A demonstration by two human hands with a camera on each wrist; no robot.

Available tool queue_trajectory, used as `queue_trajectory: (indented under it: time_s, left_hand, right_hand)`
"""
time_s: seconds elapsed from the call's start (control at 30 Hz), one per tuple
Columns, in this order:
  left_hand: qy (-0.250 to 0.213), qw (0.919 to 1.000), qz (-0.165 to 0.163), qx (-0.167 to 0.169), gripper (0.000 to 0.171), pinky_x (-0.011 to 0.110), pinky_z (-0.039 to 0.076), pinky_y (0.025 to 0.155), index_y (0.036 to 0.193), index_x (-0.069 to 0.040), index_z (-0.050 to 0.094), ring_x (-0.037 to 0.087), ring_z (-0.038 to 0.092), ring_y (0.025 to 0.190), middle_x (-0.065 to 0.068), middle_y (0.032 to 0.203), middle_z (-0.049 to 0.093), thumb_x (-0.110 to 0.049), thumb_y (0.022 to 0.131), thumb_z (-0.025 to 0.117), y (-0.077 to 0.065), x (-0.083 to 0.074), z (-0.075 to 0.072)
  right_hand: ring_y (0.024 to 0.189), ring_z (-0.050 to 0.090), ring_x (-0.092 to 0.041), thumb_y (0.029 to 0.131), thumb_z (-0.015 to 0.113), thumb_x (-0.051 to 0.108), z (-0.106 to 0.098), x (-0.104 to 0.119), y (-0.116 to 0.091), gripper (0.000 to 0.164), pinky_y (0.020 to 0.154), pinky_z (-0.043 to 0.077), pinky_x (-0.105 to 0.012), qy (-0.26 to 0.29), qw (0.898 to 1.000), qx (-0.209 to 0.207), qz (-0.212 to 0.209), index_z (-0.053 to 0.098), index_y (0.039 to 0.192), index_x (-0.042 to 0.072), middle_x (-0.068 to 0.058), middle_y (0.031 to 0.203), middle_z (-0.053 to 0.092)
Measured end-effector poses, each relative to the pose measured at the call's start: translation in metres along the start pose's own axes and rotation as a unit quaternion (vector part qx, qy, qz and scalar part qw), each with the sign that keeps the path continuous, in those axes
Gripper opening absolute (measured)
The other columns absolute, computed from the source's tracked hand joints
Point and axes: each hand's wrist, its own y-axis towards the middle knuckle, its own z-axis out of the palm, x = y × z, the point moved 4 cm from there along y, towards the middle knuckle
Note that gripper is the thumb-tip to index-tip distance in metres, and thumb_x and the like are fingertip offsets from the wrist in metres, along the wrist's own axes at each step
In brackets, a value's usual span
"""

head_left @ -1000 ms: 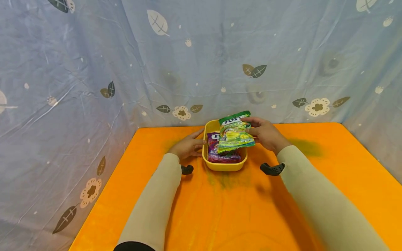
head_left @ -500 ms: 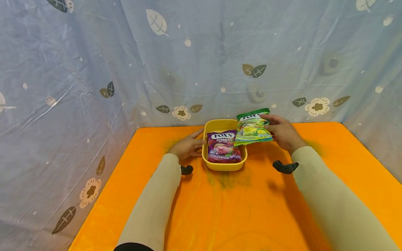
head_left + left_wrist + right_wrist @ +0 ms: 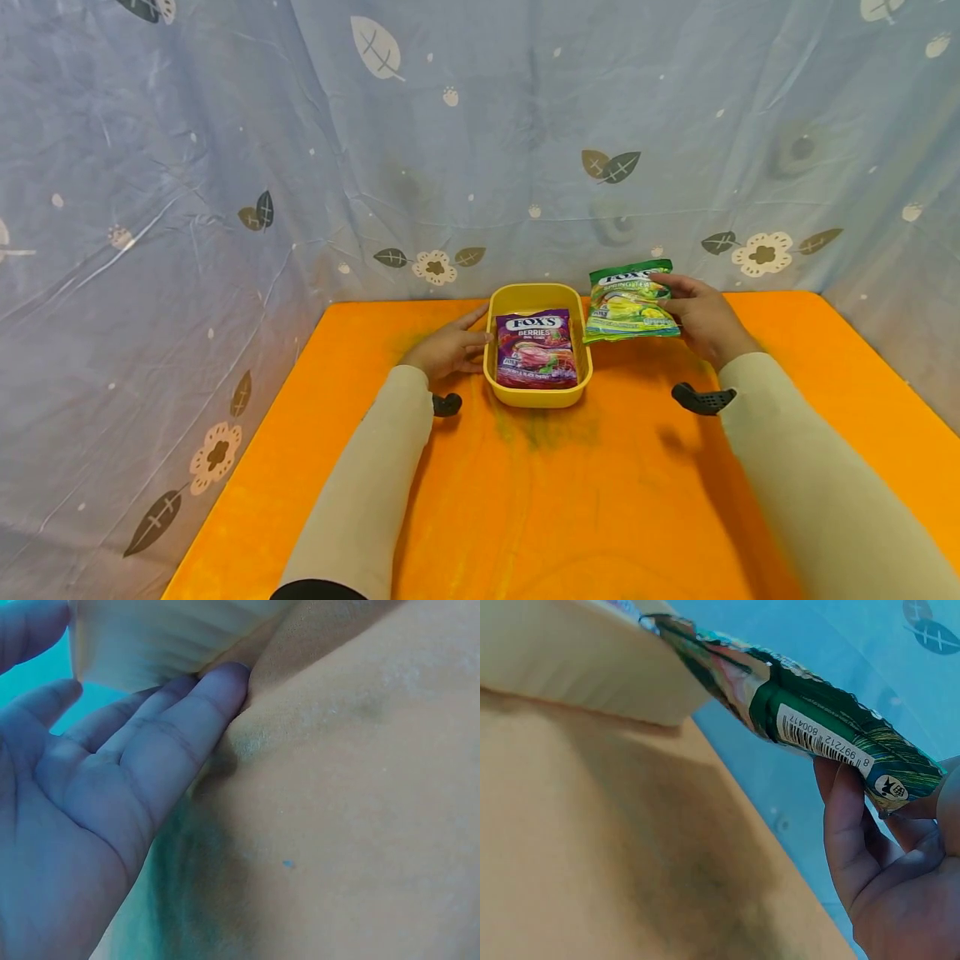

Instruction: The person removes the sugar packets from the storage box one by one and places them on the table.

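Note:
A yellow plastic basket (image 3: 537, 398) stands near the table's far edge, and a purple candy bag (image 3: 536, 350) marked FOX'S BERRIES lies inside it. My left hand (image 3: 450, 346) rests against the basket's left side, its fingers nearly straight along the outer wall (image 3: 150, 645). To the right of the basket, my right hand (image 3: 707, 321) pinches the right edge of a green candy bag (image 3: 630, 302) marked FOX'S SPRING TEA, which is raised over the table. The right wrist view shows the green bag's back with its barcode; the thumb is on one face and fingers on the other.
An orange table (image 3: 525, 492) with greenish stains fills the foreground. A pale blue curtain (image 3: 480, 125) with leaf and flower prints hangs behind it and along both sides. Dark curved wrist pieces (image 3: 703, 399) stick out at both cuffs.
My right hand has carried the green candy bag rightward from above the basket to beside it, uncovering the purple bag. My left hand and the basket have stayed in place.

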Motion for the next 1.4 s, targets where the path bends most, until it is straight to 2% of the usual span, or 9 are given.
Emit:
queue_trajectory:
  time_s: [0.17, 0.3, 0.43, 0.67, 0.87, 1.0, 1.2, 1.27, 1.4]
  left_hand:
    - [0.000, 1.0000, -0.002, -0.003, 0.077, 0.059, 0.053, 0.105, 0.175, -0.038, 0.027, 0.034, 0.055, 0.143, 0.013, 0.162, 0.050, -0.017, 0.111, 0.065, -0.001, -0.001, 0.000]
    - [-0.003, 1.0000, -0.002, 0.001, 0.077, 0.058, 0.053, 0.105, 0.175, -0.037, 0.027, 0.034, 0.055, 0.143, 0.014, 0.162, 0.050, -0.017, 0.111, 0.064, -0.002, -0.002, 0.000]
    - [-0.004, 1.0000, -0.002, 0.004, 0.077, 0.058, 0.053, 0.106, 0.175, -0.037, 0.026, 0.034, 0.054, 0.144, 0.015, 0.162, 0.050, -0.017, 0.111, 0.064, -0.002, -0.003, 0.000]
    - [0.004, 0.9999, -0.005, 0.009, 0.077, 0.055, 0.055, 0.104, 0.175, -0.039, 0.026, 0.033, 0.054, 0.144, 0.014, 0.165, 0.046, -0.018, 0.112, 0.064, -0.001, -0.002, 0.001]
    - [0.013, 0.9998, -0.008, 0.010, 0.076, 0.055, 0.055, 0.105, 0.175, -0.040, 0.026, 0.033, 0.054, 0.144, 0.013, 0.167, 0.045, -0.019, 0.112, 0.063, -0.004, -0.004, 0.003]
    - [0.013, 0.9998, -0.010, 0.010, 0.076, 0.056, 0.054, 0.106, 0.175, -0.040, 0.026, 0.033, 0.053, 0.144, 0.012, 0.168, 0.043, -0.019, 0.112, 0.063, -0.003, -0.004, 0.002]
    - [0.012, 0.9998, -0.009, 0.012, 0.077, 0.057, 0.053, 0.106, 0.175, -0.040, 0.025, 0.034, 0.052, 0.145, 0.012, 0.169, 0.042, -0.019, 0.112, 0.064, 0.000, -0.002, 0.001]
    - [0.013, 0.9998, -0.010, 0.011, 0.077, 0.057, 0.053, 0.107, 0.175, -0.040, 0.025, 0.034, 0.051, 0.146, 0.012, 0.170, 0.039, -0.020, 0.112, 0.065, 0.000, -0.001, 0.000]
    - [0.013, 0.9998, -0.011, 0.011, 0.078, 0.057, 0.052, 0.107, 0.175, -0.040, 0.025, 0.034, 0.050, 0.148, 0.011, 0.172, 0.036, -0.021, 0.112, 0.065, -0.001, -0.001, 0.000]
  right_hand:
    - [0.090, 0.069, -0.012, 0.116, 0.052, 0.009, -0.007, 0.000, 0.001, 0.056, 0.080, 0.061, -0.024, -0.008, 1.000, -0.012, 0.003, 0.042, 0.170, 0.019, -0.002, 0.137, 0.051]
    - [0.086, 0.061, -0.011, 0.117, 0.052, 0.013, -0.012, -0.001, 0.002, 0.054, 0.071, 0.054, -0.020, -0.096, 0.995, -0.023, -0.007, 0.043, 0.170, 0.021, 0.002, 0.136, 0.052]
    - [0.084, 0.048, -0.017, 0.118, 0.051, 0.017, -0.015, -0.006, 0.002, 0.054, 0.066, 0.042, -0.026, -0.187, 0.982, -0.021, -0.015, 0.042, 0.171, 0.022, 0.001, 0.128, 0.049]
    - [0.079, 0.048, -0.018, 0.118, 0.050, 0.017, -0.014, -0.019, 0.006, 0.054, 0.066, 0.043, -0.029, -0.227, 0.974, -0.006, -0.007, 0.039, 0.172, 0.019, -0.012, 0.153, 0.044]
    - [0.069, 0.050, -0.011, 0.116, 0.053, 0.009, -0.014, -0.027, 0.011, 0.053, 0.064, 0.047, -0.024, -0.257, 0.966, -0.008, -0.020, 0.042, 0.167, 0.005, -0.024, 0.149, 0.047]
    - [0.067, 0.046, -0.014, 0.115, 0.050, 0.004, -0.015, -0.029, 0.011, 0.053, 0.063, 0.045, -0.026, -0.286, 0.958, -0.012, -0.016, 0.042, 0.167, 0.003, -0.029, 0.156, 0.041]
    - [0.091, 0.053, -0.030, 0.113, 0.049, 0.002, -0.023, -0.032, 0.011, 0.057, 0.069, 0.048, -0.030, -0.340, 0.940, -0.021, 0.000, 0.039, 0.168, 0.004, -0.035, 0.158, 0.038]
    - [0.094, 0.056, -0.030, 0.112, 0.051, 0.002, -0.026, -0.034, 0.011, 0.059, 0.070, 0.052, -0.030, -0.337, 0.941, -0.023, 0.004, 0.036, 0.169, 0.003, -0.036, 0.160, 0.037]
    - [0.106, 0.065, -0.028, 0.114, 0.052, 0.004, -0.032, -0.035, 0.010, 0.064, 0.079, 0.061, -0.031, -0.291, 0.956, -0.019, 0.017, 0.027, 0.173, 0.005, -0.035, 0.167, 0.032]
